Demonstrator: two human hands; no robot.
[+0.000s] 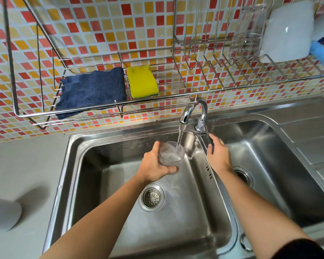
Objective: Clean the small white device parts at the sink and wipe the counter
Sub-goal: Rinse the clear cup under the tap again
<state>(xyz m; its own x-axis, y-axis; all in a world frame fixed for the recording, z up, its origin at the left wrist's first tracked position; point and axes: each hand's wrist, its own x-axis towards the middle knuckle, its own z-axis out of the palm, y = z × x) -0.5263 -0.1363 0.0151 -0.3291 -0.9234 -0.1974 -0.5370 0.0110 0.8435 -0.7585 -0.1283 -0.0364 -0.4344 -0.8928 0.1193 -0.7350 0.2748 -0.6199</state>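
Observation:
My left hand (153,165) grips a small translucent white cup (171,155) over the left basin of the steel sink (86,150). Water runs from the chrome faucet (194,111) straight into the cup. My right hand (218,156) rests on the faucet lever (206,138) at the divider between the basins, fingers curled around it. A white rounded device part (2,214) stands on the grey counter (26,165) at the far left edge, partly cut off by the frame.
A wire rack (105,105) on the tiled wall holds a dark blue cloth (92,90) and a yellow sponge (142,81). The dish rack to the right carries a clear glass (248,32) and a white container (288,32). Drain strainers (151,197) sit in both basins.

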